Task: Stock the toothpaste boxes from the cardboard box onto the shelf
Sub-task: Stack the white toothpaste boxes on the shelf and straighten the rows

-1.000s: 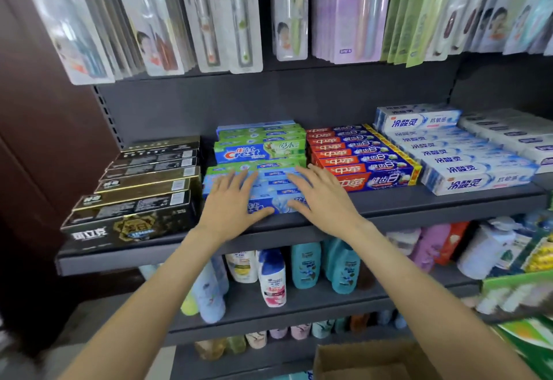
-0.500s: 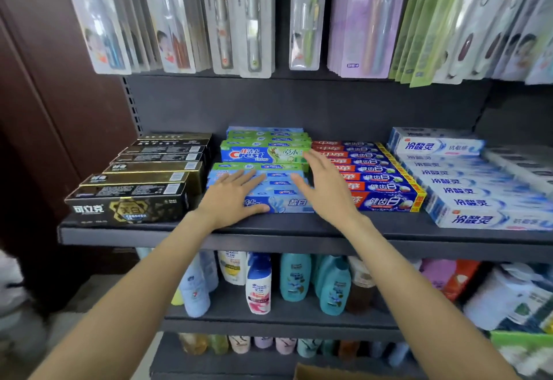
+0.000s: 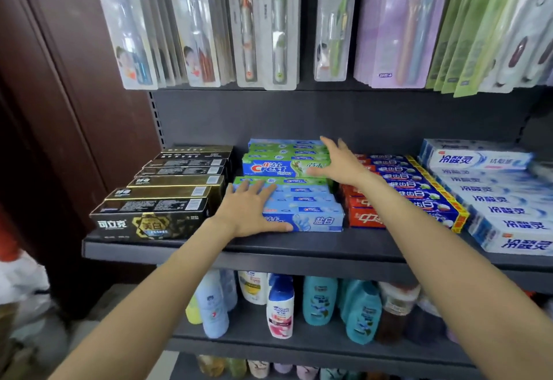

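Your left hand (image 3: 251,209) lies flat, fingers straight, on the front blue toothpaste boxes (image 3: 305,209); right hand (image 3: 338,161) is spread flat vs. the green Crest stack (image 3: 284,167) behind. Both rows sit mid-shelf (image 3: 299,248), btw black boxes (image 3: 167,194) and red boxes (image 3: 398,188).

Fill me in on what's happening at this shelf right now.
A person is tidying toothpaste boxes on the shelf. The left hand lies flat on the front blue Crest boxes, thumb along the front box face. The right hand, fingers spread, reaches to the taller stack of green Crest boxes behind, touching its right end. Black-and-gold boxes sit to the left, red boxes to the right. Neither hand grips anything.
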{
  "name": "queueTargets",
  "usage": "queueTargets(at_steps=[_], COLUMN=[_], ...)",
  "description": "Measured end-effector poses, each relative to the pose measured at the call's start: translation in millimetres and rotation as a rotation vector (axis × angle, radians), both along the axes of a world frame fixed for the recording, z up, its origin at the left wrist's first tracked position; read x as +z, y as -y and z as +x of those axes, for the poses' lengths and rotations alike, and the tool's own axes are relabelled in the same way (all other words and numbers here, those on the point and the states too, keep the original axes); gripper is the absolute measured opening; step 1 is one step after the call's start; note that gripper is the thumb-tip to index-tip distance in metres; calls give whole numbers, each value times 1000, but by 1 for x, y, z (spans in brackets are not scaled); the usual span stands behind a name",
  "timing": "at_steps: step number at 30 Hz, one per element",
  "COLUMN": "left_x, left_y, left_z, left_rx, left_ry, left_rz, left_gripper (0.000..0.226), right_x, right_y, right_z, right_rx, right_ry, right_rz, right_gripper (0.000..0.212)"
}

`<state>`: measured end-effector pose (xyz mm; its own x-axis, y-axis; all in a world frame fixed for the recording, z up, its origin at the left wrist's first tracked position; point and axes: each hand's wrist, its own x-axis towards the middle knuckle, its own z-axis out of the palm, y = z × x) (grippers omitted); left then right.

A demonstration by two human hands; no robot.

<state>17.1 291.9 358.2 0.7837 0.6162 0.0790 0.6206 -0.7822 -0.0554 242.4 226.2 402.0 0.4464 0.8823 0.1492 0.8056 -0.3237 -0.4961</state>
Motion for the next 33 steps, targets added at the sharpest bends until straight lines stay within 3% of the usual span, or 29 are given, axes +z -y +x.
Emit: queueTargets(at_steps=[10, 15, 29, 33], left_x=[1, -1, 2, 3], left_y=[-22, -26, -23, -22], left_z=[6, 7, 3, 1], left_rx=[-101, -118, -128, -129], left_ry=[7, 17, 6, 12], left_rz=[-118, -120, -140, -133], left_gripper=[108, 109, 113, 111], right_x=[-1, 0, -3, 0], right_y=[-39, -45, -41, -20], right_z=[-6, -7, -8, -1], right_rx=[-46, -41, -2, 3], right_ry=[-30, 20, 40, 101], right_rz=[-51, -87, -122, 53], right_gripper=[112, 97, 93, 79])
